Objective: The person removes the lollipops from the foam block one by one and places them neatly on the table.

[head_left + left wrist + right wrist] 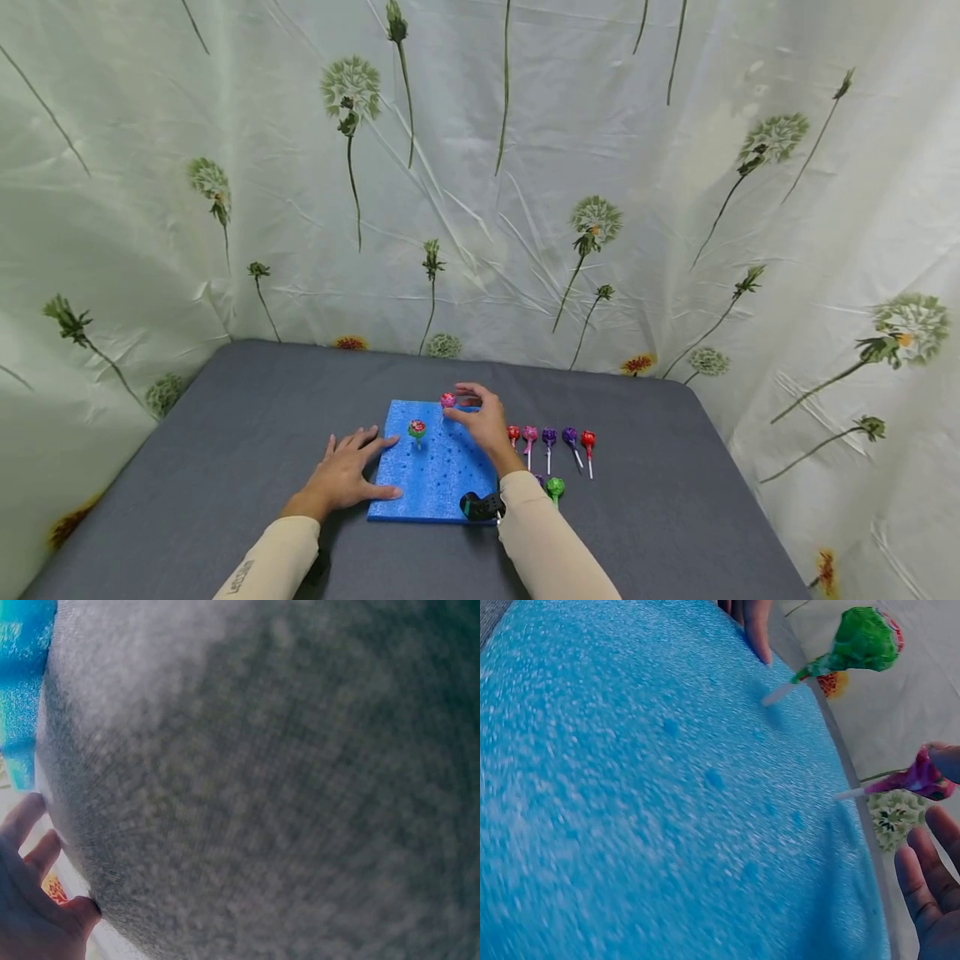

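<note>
A blue foam board (pixel 431 492) dotted with small holes lies on the table. My left hand (pixel 345 473) rests at its left edge, fingers spread, with a fingertip and the thumb on the board. Near the far edge my right hand (pixel 486 421) pinches a pink lollipop (pixel 447 401) by its wrapped head. In the right wrist view that lollipop's white stick points down to the board's surface. A green-and-red lollipop (pixel 866 641) stands in the board by its stick, to the left of the pink one. The left wrist view mostly shows grey cloth.
Right of the board lies a row of lollipops, among them a pink one (pixel 529 435), a purple one (pixel 570 437) and a red one (pixel 588 439). Closer in is a green lollipop (pixel 555 487), partly behind the right sleeve (pixel 551 542). A dandelion-print curtain (pixel 480 208) hangs behind the grey table (pixel 660 500).
</note>
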`<action>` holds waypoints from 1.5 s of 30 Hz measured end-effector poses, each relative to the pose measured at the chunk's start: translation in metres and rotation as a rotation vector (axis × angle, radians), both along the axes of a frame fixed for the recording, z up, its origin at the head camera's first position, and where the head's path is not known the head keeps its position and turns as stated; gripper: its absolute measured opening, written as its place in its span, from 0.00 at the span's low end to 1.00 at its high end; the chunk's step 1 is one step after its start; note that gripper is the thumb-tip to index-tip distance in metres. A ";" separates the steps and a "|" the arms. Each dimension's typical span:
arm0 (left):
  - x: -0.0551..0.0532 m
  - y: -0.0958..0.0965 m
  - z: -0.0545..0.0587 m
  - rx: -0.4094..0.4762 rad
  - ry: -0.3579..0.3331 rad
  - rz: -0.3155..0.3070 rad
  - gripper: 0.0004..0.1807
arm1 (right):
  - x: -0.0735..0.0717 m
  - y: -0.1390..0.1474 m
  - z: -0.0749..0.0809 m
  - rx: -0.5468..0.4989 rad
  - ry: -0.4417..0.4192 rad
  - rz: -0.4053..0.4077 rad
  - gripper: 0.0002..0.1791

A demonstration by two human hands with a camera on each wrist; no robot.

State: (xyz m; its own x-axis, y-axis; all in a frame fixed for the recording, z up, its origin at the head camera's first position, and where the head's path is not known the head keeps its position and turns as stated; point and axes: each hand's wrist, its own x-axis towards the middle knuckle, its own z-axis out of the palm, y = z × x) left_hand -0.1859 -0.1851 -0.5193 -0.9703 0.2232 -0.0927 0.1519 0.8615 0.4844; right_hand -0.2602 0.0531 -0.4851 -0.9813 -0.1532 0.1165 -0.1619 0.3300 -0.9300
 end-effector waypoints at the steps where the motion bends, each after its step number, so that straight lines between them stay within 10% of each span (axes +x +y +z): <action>1: 0.000 0.000 0.000 0.000 -0.001 0.001 0.51 | 0.000 -0.001 -0.001 0.002 0.005 0.001 0.22; 45: 0.003 0.002 0.005 -0.016 -0.011 -0.006 0.51 | 0.000 -0.005 0.002 -0.031 0.069 -0.016 0.14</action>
